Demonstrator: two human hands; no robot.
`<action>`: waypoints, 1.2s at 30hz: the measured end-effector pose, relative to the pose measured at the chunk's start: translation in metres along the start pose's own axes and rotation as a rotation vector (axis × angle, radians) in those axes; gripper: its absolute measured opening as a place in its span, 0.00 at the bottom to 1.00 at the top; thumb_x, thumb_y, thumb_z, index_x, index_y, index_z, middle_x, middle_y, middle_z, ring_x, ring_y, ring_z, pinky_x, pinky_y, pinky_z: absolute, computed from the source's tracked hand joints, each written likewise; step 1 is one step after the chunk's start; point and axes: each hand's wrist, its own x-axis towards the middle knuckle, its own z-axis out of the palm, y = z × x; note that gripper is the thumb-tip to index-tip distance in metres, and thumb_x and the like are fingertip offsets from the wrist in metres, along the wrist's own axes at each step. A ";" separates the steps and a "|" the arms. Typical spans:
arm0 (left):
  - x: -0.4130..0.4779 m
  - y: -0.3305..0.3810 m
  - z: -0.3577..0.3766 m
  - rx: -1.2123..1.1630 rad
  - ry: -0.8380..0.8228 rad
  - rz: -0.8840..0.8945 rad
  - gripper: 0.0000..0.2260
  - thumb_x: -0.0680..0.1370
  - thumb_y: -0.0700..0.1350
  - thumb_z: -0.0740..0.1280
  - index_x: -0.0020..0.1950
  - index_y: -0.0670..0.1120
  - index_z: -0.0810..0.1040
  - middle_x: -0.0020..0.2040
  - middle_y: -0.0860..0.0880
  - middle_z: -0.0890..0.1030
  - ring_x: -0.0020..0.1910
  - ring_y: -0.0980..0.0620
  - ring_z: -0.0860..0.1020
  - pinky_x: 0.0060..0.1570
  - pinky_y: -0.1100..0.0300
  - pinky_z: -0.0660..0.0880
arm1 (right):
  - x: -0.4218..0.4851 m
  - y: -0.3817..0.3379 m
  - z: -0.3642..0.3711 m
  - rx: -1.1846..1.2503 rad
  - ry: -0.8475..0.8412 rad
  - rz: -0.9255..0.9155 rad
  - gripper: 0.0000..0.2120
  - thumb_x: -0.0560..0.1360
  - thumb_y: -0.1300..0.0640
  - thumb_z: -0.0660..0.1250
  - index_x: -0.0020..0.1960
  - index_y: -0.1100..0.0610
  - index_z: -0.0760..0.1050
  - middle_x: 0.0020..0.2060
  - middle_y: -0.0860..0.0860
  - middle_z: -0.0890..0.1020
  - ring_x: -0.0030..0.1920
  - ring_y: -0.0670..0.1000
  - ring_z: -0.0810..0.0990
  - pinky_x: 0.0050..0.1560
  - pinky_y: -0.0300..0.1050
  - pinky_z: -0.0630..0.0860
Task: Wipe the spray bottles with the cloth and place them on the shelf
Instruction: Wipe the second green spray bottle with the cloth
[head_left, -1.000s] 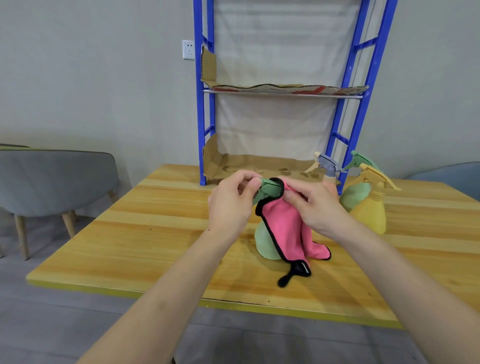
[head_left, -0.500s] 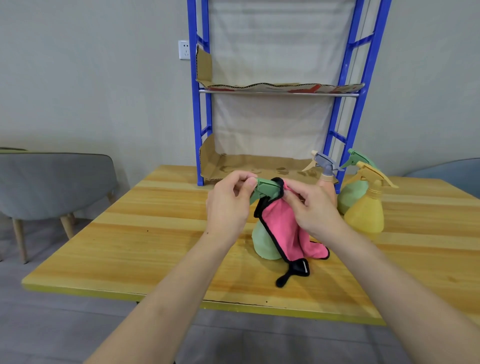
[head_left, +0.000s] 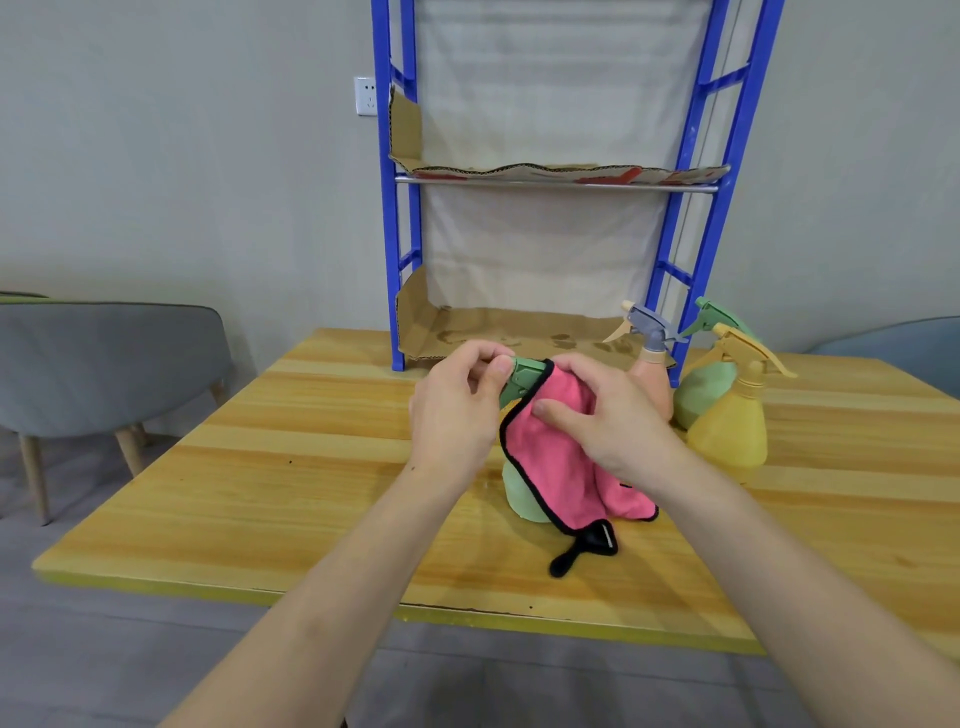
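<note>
A light green spray bottle (head_left: 521, 499) stands on the wooden table (head_left: 291, 467), mostly draped by a pink cloth (head_left: 558, 467) with black trim. My left hand (head_left: 457, 410) pinches the bottle's green trigger head. My right hand (head_left: 608, 415) grips the cloth against the bottle's top. Three more spray bottles stand at the right: a peach one (head_left: 649, 374) with a grey head, a green one (head_left: 701, 389) and a yellow one (head_left: 737, 415). The blue shelf (head_left: 400, 234) stands behind, lined with cardboard.
A grey chair (head_left: 104, 358) sits left of the table. Part of a blue chair (head_left: 893, 343) shows at the far right. A wall socket (head_left: 366, 96) is left of the shelf. The table's front edge (head_left: 363, 597) lies close to me.
My right hand has slid over the cloth on the bottle's head, fingers now spread flatter across it. The left hand keeps its pinch on the trigger head.
</note>
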 end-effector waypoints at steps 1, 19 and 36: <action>0.000 0.000 -0.001 -0.002 -0.006 -0.005 0.05 0.78 0.57 0.64 0.50 0.63 0.80 0.43 0.60 0.85 0.47 0.56 0.84 0.56 0.41 0.79 | 0.000 0.000 -0.005 0.004 -0.053 -0.005 0.15 0.77 0.53 0.74 0.62 0.44 0.79 0.53 0.38 0.84 0.57 0.42 0.81 0.63 0.52 0.77; 0.001 0.004 -0.002 -0.048 -0.015 -0.032 0.05 0.83 0.48 0.67 0.50 0.55 0.83 0.42 0.56 0.84 0.45 0.55 0.82 0.53 0.45 0.81 | -0.005 0.003 -0.016 0.079 -0.160 -0.006 0.19 0.81 0.60 0.70 0.69 0.47 0.77 0.59 0.38 0.84 0.63 0.42 0.80 0.68 0.51 0.75; -0.001 0.009 0.004 -0.114 -0.021 -0.124 0.04 0.75 0.56 0.70 0.48 0.60 0.82 0.41 0.56 0.85 0.46 0.55 0.85 0.56 0.42 0.80 | -0.006 0.006 -0.018 0.127 -0.159 -0.018 0.21 0.82 0.61 0.67 0.72 0.46 0.75 0.62 0.39 0.83 0.65 0.43 0.79 0.69 0.54 0.75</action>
